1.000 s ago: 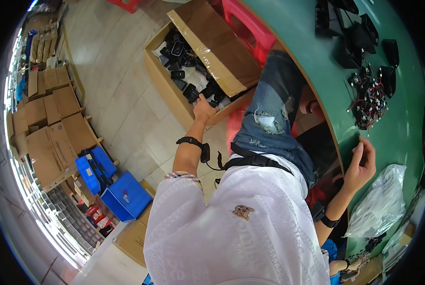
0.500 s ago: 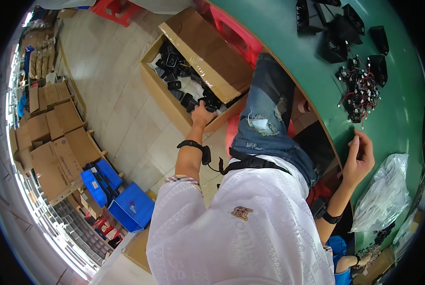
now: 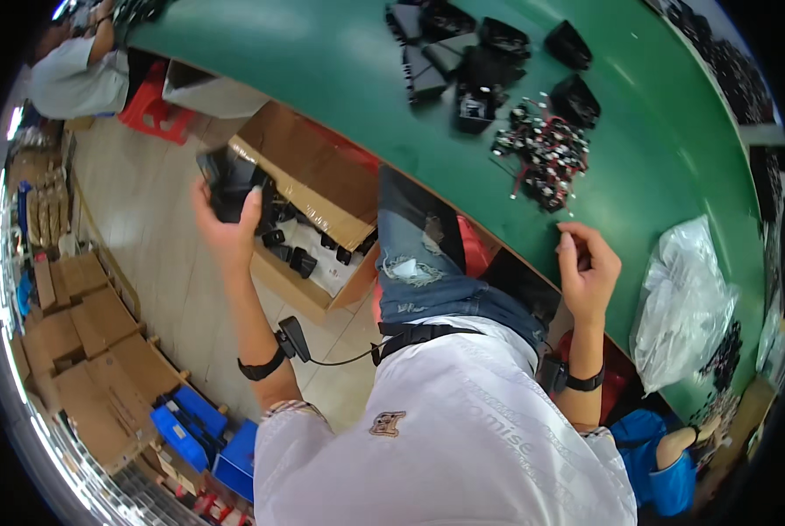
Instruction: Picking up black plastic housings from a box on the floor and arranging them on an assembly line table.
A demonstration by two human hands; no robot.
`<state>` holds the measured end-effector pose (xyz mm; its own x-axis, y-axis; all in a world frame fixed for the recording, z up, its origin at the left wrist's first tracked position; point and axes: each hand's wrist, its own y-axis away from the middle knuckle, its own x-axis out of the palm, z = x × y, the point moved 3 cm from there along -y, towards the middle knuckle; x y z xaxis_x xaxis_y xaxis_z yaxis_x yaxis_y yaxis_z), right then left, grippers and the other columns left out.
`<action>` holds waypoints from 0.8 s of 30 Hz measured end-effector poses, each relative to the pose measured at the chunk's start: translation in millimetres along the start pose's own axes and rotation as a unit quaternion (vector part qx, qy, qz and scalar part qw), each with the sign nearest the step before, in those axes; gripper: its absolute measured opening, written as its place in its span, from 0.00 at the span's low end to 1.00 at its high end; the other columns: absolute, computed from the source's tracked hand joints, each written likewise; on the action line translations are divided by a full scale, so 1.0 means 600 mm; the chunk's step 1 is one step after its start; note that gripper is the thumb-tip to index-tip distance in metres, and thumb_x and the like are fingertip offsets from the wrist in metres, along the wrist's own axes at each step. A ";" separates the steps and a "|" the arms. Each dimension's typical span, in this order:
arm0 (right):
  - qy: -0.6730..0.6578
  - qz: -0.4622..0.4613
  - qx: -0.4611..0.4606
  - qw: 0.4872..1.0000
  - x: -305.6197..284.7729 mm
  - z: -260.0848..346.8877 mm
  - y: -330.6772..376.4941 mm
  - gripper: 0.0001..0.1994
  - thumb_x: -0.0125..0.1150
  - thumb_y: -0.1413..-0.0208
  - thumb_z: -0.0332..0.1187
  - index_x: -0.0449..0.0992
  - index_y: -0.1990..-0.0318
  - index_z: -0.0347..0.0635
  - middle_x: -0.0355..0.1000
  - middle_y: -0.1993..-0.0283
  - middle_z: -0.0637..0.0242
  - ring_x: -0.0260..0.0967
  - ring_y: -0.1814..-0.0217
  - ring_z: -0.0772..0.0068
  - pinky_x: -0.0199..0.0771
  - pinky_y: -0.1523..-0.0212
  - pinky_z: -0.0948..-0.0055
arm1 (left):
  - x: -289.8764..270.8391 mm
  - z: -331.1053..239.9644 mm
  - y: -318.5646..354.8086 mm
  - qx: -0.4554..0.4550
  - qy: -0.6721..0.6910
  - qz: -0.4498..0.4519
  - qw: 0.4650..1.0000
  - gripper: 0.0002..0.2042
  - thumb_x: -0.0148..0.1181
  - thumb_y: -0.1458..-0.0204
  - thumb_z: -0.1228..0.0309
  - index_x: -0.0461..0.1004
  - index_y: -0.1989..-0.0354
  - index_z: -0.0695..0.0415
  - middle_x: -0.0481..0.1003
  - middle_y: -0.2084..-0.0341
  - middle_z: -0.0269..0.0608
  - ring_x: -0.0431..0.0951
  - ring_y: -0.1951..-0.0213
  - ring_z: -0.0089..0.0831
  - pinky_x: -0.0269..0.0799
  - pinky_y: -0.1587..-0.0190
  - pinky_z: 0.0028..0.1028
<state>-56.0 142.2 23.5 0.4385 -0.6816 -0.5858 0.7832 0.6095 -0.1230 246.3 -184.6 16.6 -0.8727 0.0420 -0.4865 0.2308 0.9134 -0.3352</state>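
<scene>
My left hand (image 3: 227,230) grips a black plastic part (image 3: 227,182) and holds it up above the open cardboard box (image 3: 309,188) on the floor. More black parts (image 3: 296,250) lie inside that box. My right hand (image 3: 588,270) rests on the near edge of the green table (image 3: 322,79), its fingers curled; whether they pinch something small is unclear. A heap of small black, red and white components (image 3: 543,151) lies on the table just beyond that hand. Several black parts (image 3: 471,66) lie farther out on the table.
A clear plastic bag (image 3: 686,302) lies on the table at my right. Flattened cardboard boxes (image 3: 77,342) and blue crates (image 3: 191,430) stand on the floor at my left. A red stool (image 3: 160,110) and another person (image 3: 81,70) are at the far left.
My left hand has come up out of the cardboard box with a black part. The view has swung toward the table, and my right hand stays at the table edge.
</scene>
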 end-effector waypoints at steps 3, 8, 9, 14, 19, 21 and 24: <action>-0.027 -0.013 -0.004 1.000 -0.005 0.007 -0.004 0.05 0.58 0.48 0.24 0.77 0.64 0.37 0.69 0.78 0.73 0.61 0.79 0.87 0.59 0.78 0.85 | 0.115 -0.239 -0.027 0.240 0.066 0.160 0.955 0.31 0.70 0.67 0.68 0.67 0.50 0.60 0.73 0.60 0.44 0.75 0.58 0.35 0.70 0.53 0.32; 0.008 -0.049 -0.099 0.994 -0.046 0.012 0.004 0.06 0.59 0.49 0.24 0.77 0.64 0.38 0.72 0.76 0.69 0.64 0.79 0.84 0.64 0.77 0.83 | 0.332 -0.491 0.037 0.473 0.019 0.413 0.778 0.29 0.69 0.69 0.64 0.68 0.53 0.58 0.74 0.62 0.45 0.77 0.61 0.41 0.73 0.57 0.37; 0.018 -0.062 -0.097 0.993 -0.060 0.006 0.011 0.06 0.59 0.49 0.24 0.77 0.64 0.38 0.72 0.76 0.69 0.64 0.79 0.84 0.64 0.77 0.83 | 0.370 -0.515 0.062 0.493 -0.018 0.435 0.753 0.29 0.68 0.68 0.61 0.68 0.54 0.57 0.73 0.63 0.46 0.76 0.62 0.44 0.73 0.59 0.38; -0.101 -0.068 0.038 0.992 -0.082 -0.043 0.042 0.06 0.58 0.50 0.23 0.76 0.63 0.36 0.73 0.75 0.67 0.64 0.79 0.83 0.65 0.77 0.82 | 0.522 -0.562 0.156 0.561 -0.159 0.518 0.626 0.29 0.68 0.68 0.58 0.70 0.54 0.55 0.74 0.65 0.48 0.78 0.65 0.46 0.76 0.63 0.38; -0.036 -0.080 -0.001 0.996 -0.082 -0.026 0.030 0.06 0.58 0.51 0.23 0.76 0.65 0.36 0.72 0.75 0.64 0.65 0.82 0.78 0.66 0.78 0.78 | 0.551 -0.561 0.169 0.513 -0.193 0.533 0.644 0.33 0.69 0.66 0.53 0.70 0.49 0.52 0.68 0.51 0.52 0.71 0.51 0.52 0.73 0.53 0.41; -0.045 -0.077 0.003 0.996 -0.084 -0.032 0.035 0.06 0.58 0.52 0.23 0.77 0.65 0.37 0.72 0.75 0.62 0.67 0.81 0.75 0.67 0.77 0.76 | 0.542 -0.552 0.159 0.541 -0.146 0.494 0.664 0.33 0.69 0.66 0.52 0.70 0.49 0.52 0.67 0.50 0.52 0.70 0.50 0.52 0.71 0.51 0.42; -0.065 -0.074 -0.016 0.995 -0.077 -0.031 0.032 0.06 0.58 0.51 0.24 0.77 0.64 0.38 0.72 0.75 0.66 0.63 0.81 0.81 0.64 0.78 0.80 | 0.482 -0.546 0.110 0.575 0.010 0.396 0.716 0.32 0.68 0.62 0.51 0.70 0.48 0.52 0.67 0.49 0.53 0.69 0.49 0.52 0.66 0.46 0.42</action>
<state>-69.4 192.8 33.6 0.3734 -0.8105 -0.4512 0.8298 0.5093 -0.2281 -131.8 20.3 118.4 -0.2754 0.3795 -0.8833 0.8483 -0.3363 -0.4090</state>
